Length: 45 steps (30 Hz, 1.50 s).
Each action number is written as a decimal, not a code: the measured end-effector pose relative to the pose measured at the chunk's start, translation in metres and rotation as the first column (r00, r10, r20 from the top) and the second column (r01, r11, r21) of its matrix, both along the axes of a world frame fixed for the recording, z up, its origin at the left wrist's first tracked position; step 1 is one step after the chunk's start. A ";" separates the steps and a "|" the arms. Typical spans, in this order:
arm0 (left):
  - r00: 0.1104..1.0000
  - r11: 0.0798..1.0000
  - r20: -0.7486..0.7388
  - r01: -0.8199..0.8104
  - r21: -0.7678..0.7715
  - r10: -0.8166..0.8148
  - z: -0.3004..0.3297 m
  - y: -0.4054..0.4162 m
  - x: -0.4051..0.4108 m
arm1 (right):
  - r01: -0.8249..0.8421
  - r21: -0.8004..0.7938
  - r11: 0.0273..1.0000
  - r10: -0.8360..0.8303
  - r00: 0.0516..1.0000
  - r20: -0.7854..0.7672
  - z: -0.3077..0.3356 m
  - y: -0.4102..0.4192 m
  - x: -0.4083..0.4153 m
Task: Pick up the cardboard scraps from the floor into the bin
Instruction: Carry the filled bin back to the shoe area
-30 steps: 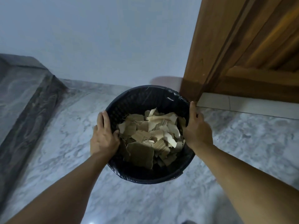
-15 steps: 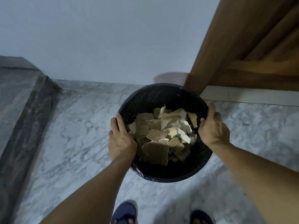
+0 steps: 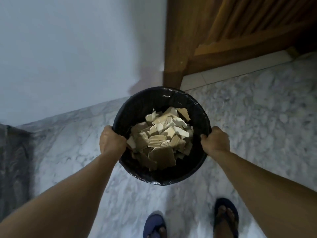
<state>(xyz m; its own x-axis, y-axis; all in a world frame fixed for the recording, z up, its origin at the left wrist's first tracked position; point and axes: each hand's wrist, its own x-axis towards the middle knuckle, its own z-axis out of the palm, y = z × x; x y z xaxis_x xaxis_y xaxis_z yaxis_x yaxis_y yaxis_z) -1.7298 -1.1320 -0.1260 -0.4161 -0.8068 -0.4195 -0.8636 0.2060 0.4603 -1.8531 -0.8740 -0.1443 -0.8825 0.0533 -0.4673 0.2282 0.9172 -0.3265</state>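
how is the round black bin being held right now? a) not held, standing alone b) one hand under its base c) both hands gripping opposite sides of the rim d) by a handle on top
c: the left hand and right hand each clasp the rim of the round black lined bin, which holds torn brown cardboard scraps.

This looks like a home interior. A marble floor (image 3: 248, 117) meets a plain pale wall (image 3: 68, 48) beside a wooden door frame (image 3: 175, 48). The person wears flip-flops (image 3: 226, 219).

Gripped the black bin (image 3: 142, 103) at opposite rim sides with left hand (image 3: 112, 142) and right hand (image 3: 216, 142); cardboard scraps (image 3: 161, 140) heaped inside, marble floor (image 3: 257, 117) below.
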 end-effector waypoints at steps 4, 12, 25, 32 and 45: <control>1.000 1.000 0.002 0.028 0.000 -0.028 0.032 0.011 0.002 | 0.068 0.001 0.998 -0.068 0.997 0.027 0.030 0.014 0.016; 0.988 0.988 -0.043 0.150 0.034 -0.149 0.126 0.053 0.010 | 0.127 -0.047 0.991 -0.125 0.991 0.052 0.131 0.077 0.041; 0.869 0.880 -0.152 0.473 -0.025 -0.471 0.301 0.262 0.035 | 0.353 -0.146 0.924 -0.361 0.932 -0.038 0.314 0.321 0.145; 0.703 0.739 -0.247 0.666 -0.100 -0.667 0.383 0.415 0.073 | 0.487 -0.150 0.861 -0.501 0.862 -0.080 0.387 0.473 0.245; 0.303 0.356 -0.305 0.925 -0.136 -0.903 0.443 0.644 0.138 | 0.788 -0.093 0.609 -0.792 0.599 -0.116 0.458 0.654 0.441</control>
